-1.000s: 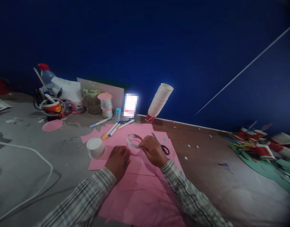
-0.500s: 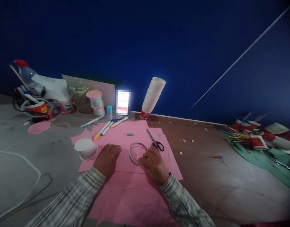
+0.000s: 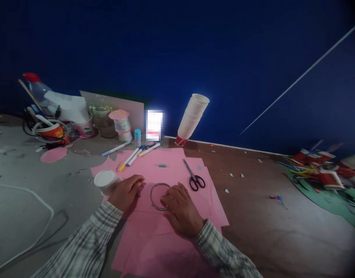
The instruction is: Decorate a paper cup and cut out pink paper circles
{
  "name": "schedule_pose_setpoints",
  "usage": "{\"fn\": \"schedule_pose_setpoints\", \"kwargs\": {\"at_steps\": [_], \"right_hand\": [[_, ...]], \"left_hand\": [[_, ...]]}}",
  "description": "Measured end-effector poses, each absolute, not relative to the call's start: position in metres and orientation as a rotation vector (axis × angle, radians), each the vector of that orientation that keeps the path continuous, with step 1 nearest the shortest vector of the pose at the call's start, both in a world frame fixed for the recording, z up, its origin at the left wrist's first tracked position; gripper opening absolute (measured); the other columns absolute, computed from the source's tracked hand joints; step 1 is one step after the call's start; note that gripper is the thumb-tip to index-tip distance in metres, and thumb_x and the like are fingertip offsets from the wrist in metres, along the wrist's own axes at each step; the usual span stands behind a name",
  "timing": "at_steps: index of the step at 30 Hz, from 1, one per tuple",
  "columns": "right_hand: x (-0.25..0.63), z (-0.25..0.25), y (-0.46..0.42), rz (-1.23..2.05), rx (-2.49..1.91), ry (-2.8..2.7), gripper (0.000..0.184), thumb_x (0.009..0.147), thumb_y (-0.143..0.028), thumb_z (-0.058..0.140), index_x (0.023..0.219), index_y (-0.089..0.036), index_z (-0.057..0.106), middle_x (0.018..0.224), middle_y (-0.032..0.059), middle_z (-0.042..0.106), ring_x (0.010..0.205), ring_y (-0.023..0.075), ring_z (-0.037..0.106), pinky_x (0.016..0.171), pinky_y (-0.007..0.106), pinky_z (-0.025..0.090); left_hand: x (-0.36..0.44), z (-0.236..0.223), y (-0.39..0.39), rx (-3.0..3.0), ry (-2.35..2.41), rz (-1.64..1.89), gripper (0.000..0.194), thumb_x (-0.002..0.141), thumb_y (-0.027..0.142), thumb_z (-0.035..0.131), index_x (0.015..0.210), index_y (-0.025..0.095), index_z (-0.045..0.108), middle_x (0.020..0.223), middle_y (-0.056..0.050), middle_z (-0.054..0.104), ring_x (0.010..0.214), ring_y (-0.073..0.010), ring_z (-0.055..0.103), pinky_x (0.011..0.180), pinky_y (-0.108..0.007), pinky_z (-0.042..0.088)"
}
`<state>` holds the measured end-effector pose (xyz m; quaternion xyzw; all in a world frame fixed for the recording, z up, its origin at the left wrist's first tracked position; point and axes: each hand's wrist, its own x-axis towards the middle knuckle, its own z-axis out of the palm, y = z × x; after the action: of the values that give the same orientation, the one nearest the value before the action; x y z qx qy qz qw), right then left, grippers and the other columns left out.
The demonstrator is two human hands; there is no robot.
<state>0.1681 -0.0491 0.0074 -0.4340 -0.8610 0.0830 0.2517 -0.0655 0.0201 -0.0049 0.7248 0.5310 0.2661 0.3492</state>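
A thin grey ring [image 3: 151,197] lies flat on pink paper [image 3: 165,247]. My right hand [image 3: 181,208] covers the ring's right side, its fingers curled over the rim. To the left, my left hand [image 3: 126,193] rests on the paper with fingers loosely bent and nothing visible in them. Close behind its wrist stands a white paper cup [image 3: 104,180], partly hidden by that hand. Black-handled scissors [image 3: 194,179] lie beyond my right hand, blades pointing away. A small teal piece [image 3: 162,165] sits farther back on the paper.
Several markers [image 3: 135,156] and a glue stick [image 3: 137,138] are at the paper's far edge. A tall stack of paper cups [image 3: 193,117] leans by the blue wall. Craft pieces crowd a green mat [image 3: 307,199] at right; pots and a bottle [image 3: 39,90] stand at left.
The ring has gone from tilted to flat and moved left, my right hand shifting with it. My left hand has drawn toward the cup, its fingers more bent. The view has turned slightly left.
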Motion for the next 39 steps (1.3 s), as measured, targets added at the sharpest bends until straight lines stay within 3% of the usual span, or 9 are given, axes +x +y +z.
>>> {"fn": "schedule_pose_setpoints", "kwargs": {"at_steps": [5, 14, 18, 24, 28, 33, 39], "right_hand": [[0.167, 0.01, -0.049, 0.303, -1.21, -2.386, 0.029, 0.079, -0.018, 0.063, 0.108, -0.02, 0.06, 0.1, 0.0065, 0.06, 0.102, 0.0239, 0.05, 0.111, 0.055, 0.031], [0.169, 0.005, -0.044, 0.352, -1.2, -2.386, 0.023, 0.079, -0.014, 0.061, 0.1, -0.022, 0.063, 0.091, 0.0041, 0.059, 0.093, 0.0215, 0.051, 0.109, 0.055, 0.033], [0.169, 0.004, -0.045, 0.333, -1.184, -2.397, 0.018, 0.081, -0.014, 0.06, 0.096, -0.021, 0.064, 0.088, 0.0034, 0.059, 0.092, 0.0205, 0.052, 0.109, 0.056, 0.032], [0.171, -0.001, -0.048, 0.198, -1.171, -2.376, 0.02, 0.087, -0.009, 0.053, 0.087, -0.023, 0.066, 0.08, 0.001, 0.059, 0.086, 0.0172, 0.053, 0.11, 0.053, 0.033], [0.172, -0.001, -0.05, 0.191, -1.179, -2.4, 0.023, 0.088, -0.01, 0.051, 0.094, -0.025, 0.067, 0.078, 0.0005, 0.06, 0.081, 0.0165, 0.054, 0.109, 0.052, 0.034], [0.169, -0.003, -0.052, 0.159, -1.17, -2.415, 0.025, 0.089, -0.01, 0.051, 0.098, -0.026, 0.068, 0.077, 0.0, 0.058, 0.077, 0.0154, 0.053, 0.108, 0.052, 0.036], [0.17, -0.001, -0.054, 0.276, -1.15, -2.353, 0.023, 0.083, -0.013, 0.055, 0.102, -0.024, 0.064, 0.086, 0.0021, 0.058, 0.086, 0.019, 0.055, 0.108, 0.055, 0.035]], "left_hand": [[-0.068, 0.006, 0.014, 2.029, 1.285, 0.578, 0.023, 0.086, 0.028, 0.043, 0.099, 0.019, 0.06, 0.097, -0.007, 0.071, 0.09, -0.0212, 0.064, 0.083, -0.034, 0.049], [-0.072, 0.015, 0.007, 2.218, 1.251, 0.319, 0.027, 0.086, 0.017, 0.037, 0.096, 0.019, 0.062, 0.097, -0.007, 0.069, 0.09, -0.0221, 0.061, 0.082, -0.036, 0.047], [-0.071, 0.02, 0.005, 2.186, 1.251, 0.262, 0.026, 0.088, 0.019, 0.036, 0.096, 0.02, 0.061, 0.095, -0.006, 0.069, 0.084, -0.0204, 0.064, 0.076, -0.033, 0.048], [-0.068, 0.024, 0.004, 2.165, 1.24, 0.153, 0.025, 0.087, 0.021, 0.042, 0.103, 0.019, 0.062, 0.103, -0.008, 0.067, 0.091, -0.0228, 0.064, 0.081, -0.037, 0.047], [-0.068, 0.021, 0.005, 2.189, 1.233, 0.078, 0.025, 0.084, 0.02, 0.047, 0.105, 0.02, 0.061, 0.106, -0.008, 0.066, 0.096, -0.0248, 0.063, 0.082, -0.038, 0.047], [-0.069, 0.012, 0.007, 2.174, 1.226, 0.174, 0.026, 0.085, 0.017, 0.043, 0.103, 0.019, 0.061, 0.106, -0.008, 0.065, 0.094, -0.0231, 0.062, 0.084, -0.038, 0.046], [-0.071, 0.013, 0.01, 2.145, 1.169, 0.2, 0.026, 0.079, 0.013, 0.044, 0.098, 0.019, 0.061, 0.099, -0.007, 0.064, 0.087, -0.0205, 0.062, 0.08, -0.034, 0.046]]}}
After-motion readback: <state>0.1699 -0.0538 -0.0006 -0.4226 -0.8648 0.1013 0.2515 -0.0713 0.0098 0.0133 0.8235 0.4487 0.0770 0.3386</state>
